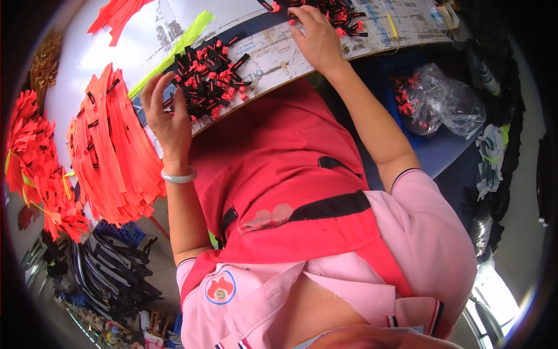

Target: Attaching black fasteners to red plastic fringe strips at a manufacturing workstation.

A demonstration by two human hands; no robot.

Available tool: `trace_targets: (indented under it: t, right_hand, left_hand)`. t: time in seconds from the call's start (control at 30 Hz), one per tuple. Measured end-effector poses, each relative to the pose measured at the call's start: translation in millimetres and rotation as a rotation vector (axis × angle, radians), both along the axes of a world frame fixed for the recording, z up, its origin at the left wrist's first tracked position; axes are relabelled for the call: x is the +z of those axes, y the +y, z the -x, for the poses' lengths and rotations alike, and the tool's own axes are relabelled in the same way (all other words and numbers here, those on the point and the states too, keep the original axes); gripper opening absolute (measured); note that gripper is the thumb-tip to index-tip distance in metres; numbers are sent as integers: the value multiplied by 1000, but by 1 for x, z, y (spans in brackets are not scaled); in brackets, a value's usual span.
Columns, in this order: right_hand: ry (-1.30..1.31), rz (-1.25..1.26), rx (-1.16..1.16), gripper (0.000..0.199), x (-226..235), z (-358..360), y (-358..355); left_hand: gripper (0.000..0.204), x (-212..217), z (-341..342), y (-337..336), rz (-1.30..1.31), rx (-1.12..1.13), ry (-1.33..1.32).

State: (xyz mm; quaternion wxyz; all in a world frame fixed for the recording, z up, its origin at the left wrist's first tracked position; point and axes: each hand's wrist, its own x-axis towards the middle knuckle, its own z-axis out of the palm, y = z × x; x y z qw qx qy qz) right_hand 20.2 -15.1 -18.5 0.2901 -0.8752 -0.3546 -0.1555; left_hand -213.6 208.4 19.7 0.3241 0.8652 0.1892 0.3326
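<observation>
Left hand found with fingers spread, touching near pile of small red-and-black pieces on worktable. Right hand laid flat, fingers together, on far pile.

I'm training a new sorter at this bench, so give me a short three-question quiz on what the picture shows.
1. True or false: the left hand wears a pale bangle at the wrist.
2. Where does the right hand rest? A) on the clear plastic bag B) at the far pile of small red and black pieces C) on the stack of orange strips
3. What colours are the pieces in the near pile beside the left hand?

Key: 1 true; 2 B; 3 red and black.
</observation>
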Motion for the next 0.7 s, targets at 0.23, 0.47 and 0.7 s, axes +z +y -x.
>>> trace_targets:
  t: [0.23, 0.47, 0.7]
  right_hand:
    - [314, -73, 310, 24, 1, 23, 7]
    - [267, -117, 138, 23, 5, -3, -13]
    - [350, 24, 84, 32, 3, -1, -7]
  left_hand:
    - [29, -59, 36, 42, 86, 108, 17]
    - [26, -59, 32, 39, 24, 119, 11]
    - [22, -54, 30, 35, -25, 101, -5]
